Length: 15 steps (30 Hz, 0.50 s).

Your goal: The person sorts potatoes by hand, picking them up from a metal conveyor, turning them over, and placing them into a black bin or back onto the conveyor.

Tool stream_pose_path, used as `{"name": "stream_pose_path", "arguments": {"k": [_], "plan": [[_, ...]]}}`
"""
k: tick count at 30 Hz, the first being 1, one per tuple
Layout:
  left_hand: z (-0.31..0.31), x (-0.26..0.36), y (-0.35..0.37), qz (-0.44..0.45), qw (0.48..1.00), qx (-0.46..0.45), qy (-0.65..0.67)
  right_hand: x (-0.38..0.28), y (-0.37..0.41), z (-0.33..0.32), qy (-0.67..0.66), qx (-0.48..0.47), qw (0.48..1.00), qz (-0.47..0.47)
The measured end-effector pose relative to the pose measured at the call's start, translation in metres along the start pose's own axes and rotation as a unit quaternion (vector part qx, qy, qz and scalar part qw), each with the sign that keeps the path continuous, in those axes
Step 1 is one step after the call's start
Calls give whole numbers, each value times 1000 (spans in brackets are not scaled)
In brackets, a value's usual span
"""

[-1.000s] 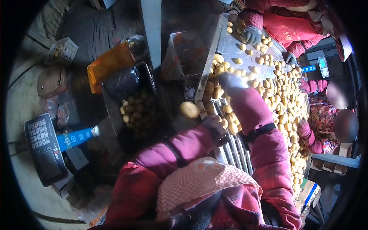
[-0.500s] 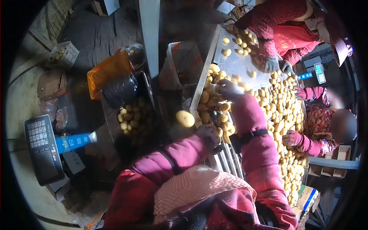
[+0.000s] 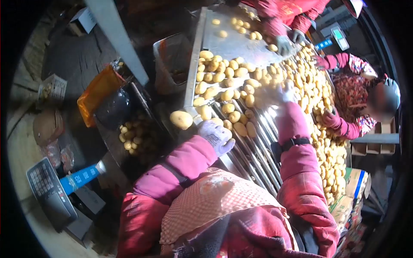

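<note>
My left hand [image 3: 215, 136], in a pale glove, is at the near left edge of the sorting table [image 3: 194, 64], its fingers apart beside a few potatoes [image 3: 204, 112]. A large potato [image 3: 180, 120] appears at the table's corner, left of that hand. My right hand [image 3: 285, 92], also gloved, is over the metal rollers [image 3: 258, 148] at the edge of the big potato pile [image 3: 316, 88]. Glare and motion blur its fingers, and I cannot make out whether it holds anything. Loose potatoes [image 3: 234, 71] lie between my hands and farther up the table.
Across the table, a person's gloved hands [image 3: 284, 45] touch potatoes; another person's hands [image 3: 330, 118] are at the pile's right edge. At left are a crate of potatoes [image 3: 133, 137], an orange bag [image 3: 92, 96] and a scale [image 3: 50, 189]. A plastic-lined bin [image 3: 172, 64] stands beyond the corner.
The view has shifted, so the table appears farther left. My right hand has moved right, away from the left-side potatoes toward the pile. More rollers show between my hands.
</note>
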<state>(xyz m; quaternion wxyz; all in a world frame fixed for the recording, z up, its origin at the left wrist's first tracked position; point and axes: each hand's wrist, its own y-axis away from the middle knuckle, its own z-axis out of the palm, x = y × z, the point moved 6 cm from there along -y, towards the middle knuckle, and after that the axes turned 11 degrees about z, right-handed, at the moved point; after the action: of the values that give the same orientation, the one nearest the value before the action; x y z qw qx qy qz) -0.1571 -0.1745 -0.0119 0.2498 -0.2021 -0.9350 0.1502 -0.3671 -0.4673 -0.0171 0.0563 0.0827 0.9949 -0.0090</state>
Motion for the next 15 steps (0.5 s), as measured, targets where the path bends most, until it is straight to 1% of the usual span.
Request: {"name": "stream_pose_path", "arguments": {"k": [1, 2, 4, 5, 6, 8, 10, 12, 14, 15], "plan": [[-1, 0, 0, 14, 999, 32, 22, 62, -39, 49, 156, 8, 985, -68], [-2, 1, -2, 22, 999, 22, 22, 78, -10, 22, -15, -1, 999, 39], [-6, 3, -8, 15, 1000, -15, -2, 79, 32, 12, 32, -46, 996, 64], [-5, 5, -7, 29, 999, 19, -16, 76, 36, 16, 59, -19, 996, 63], [-2, 7, -6, 38, 999, 7, -18, 56, 43, -2, 47, -70, 996, 24], [-3, 8, -4, 24, 998, 31, -52, 24, 57, -16, 84, -81, 993, 18], [7, 6, -5, 42, 998, 26, -44, -4, 64, -14, -2, -198, 979, -54], [2, 11, -8, 48, 997, 50, -34, -36, 83, -4, 65, -93, 981, -159], [2, 11, -4, 40, 996, 35, -73, -53, 108, -2, 87, -12, 984, -153], [1, 13, -5, 34, 994, 21, -101, -59, 116, -3, 85, -84, 979, -168]]}}
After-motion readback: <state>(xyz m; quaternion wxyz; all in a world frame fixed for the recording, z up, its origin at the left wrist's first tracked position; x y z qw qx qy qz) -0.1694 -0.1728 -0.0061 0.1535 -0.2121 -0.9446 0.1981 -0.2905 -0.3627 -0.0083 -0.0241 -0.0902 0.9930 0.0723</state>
